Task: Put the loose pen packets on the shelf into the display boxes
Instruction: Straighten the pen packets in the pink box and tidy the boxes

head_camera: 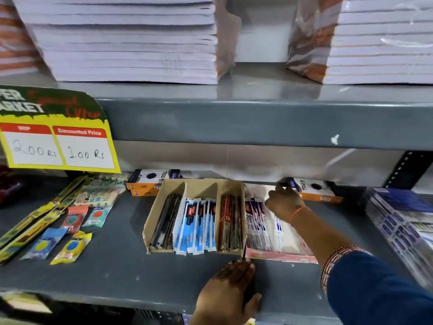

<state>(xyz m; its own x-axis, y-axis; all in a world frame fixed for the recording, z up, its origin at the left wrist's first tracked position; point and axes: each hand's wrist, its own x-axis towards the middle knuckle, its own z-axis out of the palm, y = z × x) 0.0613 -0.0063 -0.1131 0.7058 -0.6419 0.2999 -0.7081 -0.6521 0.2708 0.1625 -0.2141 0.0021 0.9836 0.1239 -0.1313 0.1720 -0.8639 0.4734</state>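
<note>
While the right hand (284, 202), grip hidden, reaches far, the pink box (281, 256), steadied by the flat, unclenched left hand (230, 287), could be shoved.

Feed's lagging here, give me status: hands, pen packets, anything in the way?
Left hand flat on shelf by brown display box. Right hand deep in pink display box, above white-purple pen packets; grip unclear. Nothing blocking.

Pen packets (201, 227) stand upright in cardboard display boxes (156, 202).
</note>
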